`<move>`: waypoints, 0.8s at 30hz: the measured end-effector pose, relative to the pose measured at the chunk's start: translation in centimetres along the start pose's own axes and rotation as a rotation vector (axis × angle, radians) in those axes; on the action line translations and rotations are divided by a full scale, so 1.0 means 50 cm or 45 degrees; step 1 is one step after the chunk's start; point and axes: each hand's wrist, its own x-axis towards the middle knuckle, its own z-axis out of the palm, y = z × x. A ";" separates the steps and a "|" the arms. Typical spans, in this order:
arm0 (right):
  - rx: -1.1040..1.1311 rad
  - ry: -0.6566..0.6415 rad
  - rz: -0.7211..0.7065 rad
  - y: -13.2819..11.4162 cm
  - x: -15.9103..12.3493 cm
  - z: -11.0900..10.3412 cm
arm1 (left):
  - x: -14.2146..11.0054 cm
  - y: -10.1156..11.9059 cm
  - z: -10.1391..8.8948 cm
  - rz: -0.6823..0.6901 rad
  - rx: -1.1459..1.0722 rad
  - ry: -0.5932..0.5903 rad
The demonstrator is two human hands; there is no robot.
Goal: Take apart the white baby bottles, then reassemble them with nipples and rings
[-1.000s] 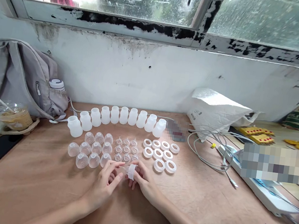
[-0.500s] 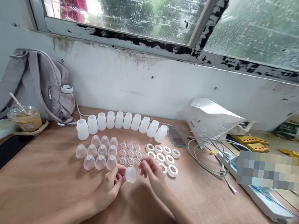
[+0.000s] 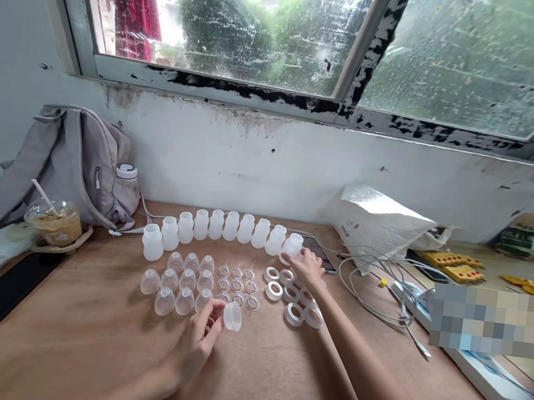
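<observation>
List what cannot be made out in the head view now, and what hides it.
All in the head view:
Rings near the right forearm: partly covered by it.
Any contact between right hand and end bottle: the hand hides it.
Power strip: partly lost to pixelation.
Left forearm: cut off by the bottom edge.

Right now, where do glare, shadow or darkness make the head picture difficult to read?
Head view: daylight whitens part of the streaked glass window, glare brightens the shiny white bag; head view: soft shadow lies beside the right forearm; head view: the translucent plastic cup in the left hand lacks fine detail; head view: the right corners are dark.
</observation>
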 end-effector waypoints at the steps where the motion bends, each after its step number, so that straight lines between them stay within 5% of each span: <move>1: -0.017 -0.006 -0.011 0.000 0.000 0.003 | 0.000 0.000 -0.001 0.000 0.001 -0.003; 9: 0.082 0.023 -0.177 -0.028 -0.045 -0.036 | -0.009 -0.001 0.007 -0.042 -0.056 -0.054; 16: 0.301 -0.372 -0.766 -0.040 -0.226 -0.075 | -0.011 0.000 0.004 -0.165 -0.091 0.010; 24: 0.370 -0.664 -0.795 -0.049 -0.299 -0.095 | -0.005 -0.008 0.004 -0.284 -0.237 0.116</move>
